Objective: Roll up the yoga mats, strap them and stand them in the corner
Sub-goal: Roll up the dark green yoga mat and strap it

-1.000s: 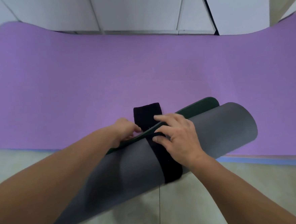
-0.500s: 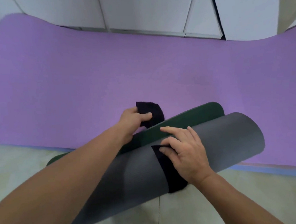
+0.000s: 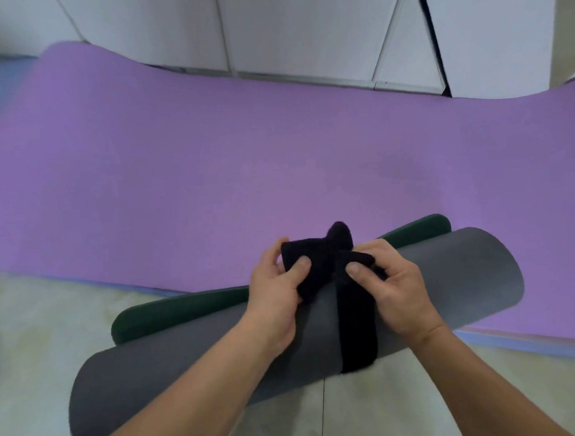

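Note:
A rolled grey yoga mat [image 3: 454,281] with a dark green loose edge [image 3: 183,310] lies on the floor in front of me, slanting up to the right. A black strap [image 3: 355,332] runs around its middle. My left hand [image 3: 274,287] pinches one strap end on top of the roll. My right hand [image 3: 396,288] pinches the other end, and the two ends cross between my thumbs. Behind the roll a purple yoga mat [image 3: 275,157] lies spread flat.
White cabinet doors [image 3: 299,23] stand beyond the purple mat. A blue mat edge [image 3: 526,344] shows under the purple one at the right. Pale tiled floor [image 3: 32,337] lies to the left and below the roll.
My left hand has pulled the far strap end up over the roll. My right hand has lifted the near end, and the two ends now meet on top. The view has tilted down slightly.

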The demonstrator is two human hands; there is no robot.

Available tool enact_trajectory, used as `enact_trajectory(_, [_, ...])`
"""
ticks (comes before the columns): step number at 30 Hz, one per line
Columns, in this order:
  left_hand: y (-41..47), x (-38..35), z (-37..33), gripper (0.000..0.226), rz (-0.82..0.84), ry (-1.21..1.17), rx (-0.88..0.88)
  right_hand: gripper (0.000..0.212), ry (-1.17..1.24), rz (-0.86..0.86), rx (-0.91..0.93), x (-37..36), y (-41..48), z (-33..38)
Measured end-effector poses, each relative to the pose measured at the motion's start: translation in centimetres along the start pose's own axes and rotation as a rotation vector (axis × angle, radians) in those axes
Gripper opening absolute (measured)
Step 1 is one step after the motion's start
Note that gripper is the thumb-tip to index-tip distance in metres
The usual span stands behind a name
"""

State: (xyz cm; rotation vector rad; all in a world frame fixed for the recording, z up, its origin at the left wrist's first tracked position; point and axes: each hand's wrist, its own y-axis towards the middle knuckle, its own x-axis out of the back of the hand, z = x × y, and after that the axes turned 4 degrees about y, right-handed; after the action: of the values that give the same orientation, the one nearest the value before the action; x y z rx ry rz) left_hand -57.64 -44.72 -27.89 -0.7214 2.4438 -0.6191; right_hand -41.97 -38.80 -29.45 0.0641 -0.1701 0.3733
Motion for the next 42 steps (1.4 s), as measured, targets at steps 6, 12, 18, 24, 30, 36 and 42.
enact_trajectory(6, [-1.0,1.5,1.7,0.021,0.263,0.891,-0.454,0.019,0.292,0.093,-0.102,1.5,0.9,1.0])
enact_trajectory(12, [-1.5,3.7,3.6,0.016,0.625,1.189,-1.035,0.023,0.307,0.258,-0.213,2.3,0.7,3.0])
enact_trajectory(18, [-1.5,5.1,4.7,0.032,0.482,1.504,-1.216,0.008,0.109,0.428,0.038,3.4,-2.0,10.7])
enact_trajectory(24, [-3.3,5.3,5.9,0.027,0.564,1.423,-1.196,0.013,-0.081,0.291,0.101,0.6,-0.3,14.1])
enact_trajectory(30, [-4.4,5.8,9.3,0.034,0.456,1.398,-1.285,0.011,-0.068,0.235,-0.42,-3.0,5.5,6.2])
enact_trajectory(36, [-5.2,4.9,8.2,0.013,0.35,1.087,-1.209,0.02,-0.236,0.214,-0.592,-3.5,5.2,-0.2])
enact_trajectory(42, [-4.5,5.0,4.1,0.041,0.111,1.153,-1.015,0.022,-0.351,0.271,-0.57,-3.9,6.0,-0.5])
